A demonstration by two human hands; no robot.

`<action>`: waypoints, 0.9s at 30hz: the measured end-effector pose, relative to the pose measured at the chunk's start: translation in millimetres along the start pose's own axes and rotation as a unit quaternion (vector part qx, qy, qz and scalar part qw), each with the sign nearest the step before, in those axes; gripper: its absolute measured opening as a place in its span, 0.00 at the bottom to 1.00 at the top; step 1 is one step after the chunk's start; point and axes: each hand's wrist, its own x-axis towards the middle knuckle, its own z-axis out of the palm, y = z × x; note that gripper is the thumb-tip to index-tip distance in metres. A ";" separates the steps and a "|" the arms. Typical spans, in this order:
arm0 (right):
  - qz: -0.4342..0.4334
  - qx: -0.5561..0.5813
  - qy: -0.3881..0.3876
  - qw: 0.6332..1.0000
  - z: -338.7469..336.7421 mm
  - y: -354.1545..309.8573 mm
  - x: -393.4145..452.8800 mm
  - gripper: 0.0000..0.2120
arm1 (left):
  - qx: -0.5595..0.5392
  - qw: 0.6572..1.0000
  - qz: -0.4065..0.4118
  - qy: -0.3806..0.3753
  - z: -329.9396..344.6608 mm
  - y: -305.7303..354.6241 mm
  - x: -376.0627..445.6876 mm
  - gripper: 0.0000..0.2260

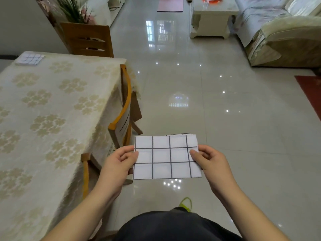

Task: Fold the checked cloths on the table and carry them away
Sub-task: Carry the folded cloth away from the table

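Note:
A folded white cloth with a dark check [166,157] hangs flat in the air over the floor, to the right of the table. My left hand [119,160] pinches its left edge with thumb on top. Its right edge is pinched the same way by my right hand [208,159]. A second folded checked cloth [29,59] lies on the far left corner of the table [52,105], which wears a cream flowered tablecloth.
Two wooden chairs [124,108] are tucked in along the table's right side and another stands at its far end [88,40]. Glossy tiled floor [225,101] stretches ahead. A sofa [281,39], a pale coffee table [212,20] and a red mat [311,91] lie to the right.

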 end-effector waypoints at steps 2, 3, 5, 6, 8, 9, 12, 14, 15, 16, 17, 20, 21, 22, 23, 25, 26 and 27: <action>-0.007 0.001 -0.005 1.000 -13.8 -14.8 24.6 0.05 | -0.008 1.000 -0.001 0.002 19.8 16.7 15.1 0.12; -0.008 -0.002 -0.008 1.000 -19.2 -21.9 36.3 0.05 | -0.012 1.000 0.000 0.005 28.3 23.6 22.3 0.11; -0.009 -0.011 -0.015 1.000 -30.0 -32.9 59.4 0.05 | -0.015 1.000 -0.001 0.014 44.5 34.2 38.1 0.10; -0.008 -0.012 -0.017 1.000 -34.5 -36.9 70.6 0.06 | -0.016 1.000 -0.002 0.018 51.6 38.4 46.1 0.10; -0.003 -0.010 -0.016 1.000 -41.6 -43.8 92.3 0.06 | -0.013 1.000 -0.006 0.020 63.0 45.0 63.0 0.09; -0.001 -0.008 -0.015 1.000 -43.7 -47.3 102.5 0.06 | -0.010 1.000 -0.010 0.021 68.1 48.1 71.6 0.09; -0.002 -0.011 -0.012 1.000 -46.1 -55.8 136.6 0.07 | -0.009 1.000 -0.014 0.025 79.7 58.6 100.8 0.08; -0.001 -0.016 -0.012 1.000 -43.7 -63.0 161.1 0.07 | -0.009 1.000 -0.013 0.027 84.3 66.5 124.8 0.09; -0.001 -0.017 -0.014 1.000 -41.3 -67.7 173.8 0.07 | -0.012 1.000 -0.013 0.025 85.6 70.7 137.8 0.09; -0.001 -0.020 -0.014 1.000 -38.9 -71.3 188.0 0.07 | -0.017 1.000 -0.010 0.023 86.2 74.3 151.7 0.09; -0.003 -0.024 -0.014 1.000 -35.5 -76.6 202.2 0.07 | -0.023 0.999 -0.006 0.021 86.4 78.8 166.4 0.10; -0.006 -0.043 -0.001 0.999 -24.5 -90.3 250.9 0.09 | -0.027 0.999 0.008 0.016 86.1 91.3 216.0 0.09; -0.007 -0.046 -0.001 0.999 -20.2 -96.8 265.9 0.10 | -0.031 0.999 0.010 0.016 86.4 96.7 231.3 0.09; -0.009 -0.048 -0.003 0.999 -15.4 -104.2 280.3 0.10 | -0.034 0.999 0.011 0.015 85.6 101.6 246.3 0.09; -0.010 -0.049 -0.004 0.999 -10.5 -112.6 292.8 0.11 | -0.036 0.999 0.008 0.014 84.3 106.6 260.6 0.10; -0.019 -0.046 0.001 0.999 -1.9 -128.5 316.1 0.08 | -0.033 0.999 0.007 0.011 81.6 119.4 287.4 0.12; -0.026 -0.048 0.000 0.999 1.9 -135.5 327.3 0.07 | -0.027 0.999 0.014 0.010 80.4 125.5 300.4 0.12; -0.032 -0.050 -0.004 0.998 5.2 -142.5 337.5 0.07 | -0.023 1.000 0.020 0.009 79.9 131.2 312.4 0.12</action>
